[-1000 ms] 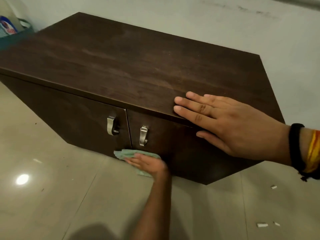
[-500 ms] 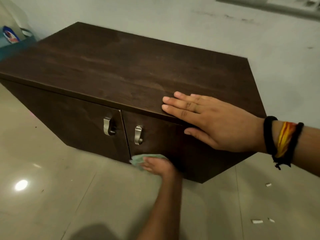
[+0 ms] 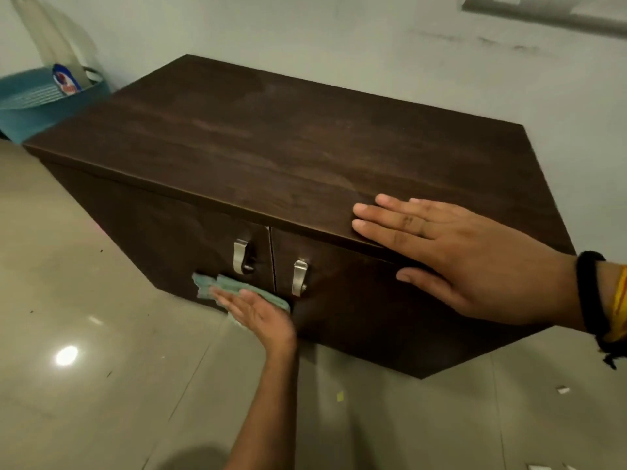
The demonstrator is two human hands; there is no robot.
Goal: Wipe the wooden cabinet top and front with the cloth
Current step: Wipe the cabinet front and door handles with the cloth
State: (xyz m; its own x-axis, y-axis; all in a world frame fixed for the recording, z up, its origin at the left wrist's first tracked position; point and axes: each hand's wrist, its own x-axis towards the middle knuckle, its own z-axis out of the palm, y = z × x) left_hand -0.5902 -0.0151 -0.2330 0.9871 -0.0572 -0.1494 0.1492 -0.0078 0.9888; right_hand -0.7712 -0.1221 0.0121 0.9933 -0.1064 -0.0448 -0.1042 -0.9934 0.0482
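A low dark wooden cabinet stands on the tiled floor against the wall, with two front doors and two metal handles. My left hand presses a folded pale green cloth flat against the bottom of the left door, fingers straight and pointing left. My right hand lies flat on the cabinet's top near its front edge, above the right door, with the thumb hanging over the edge.
A blue plastic basket holding a clear bag stands at the cabinet's far left. Small white scraps and a yellow bit lie on the glossy floor tiles. The grey wall runs right behind the cabinet.
My left hand slid the cloth leftwards along the bottom of the doors, from under the right handle to under the left one. The right hand stayed on the top.
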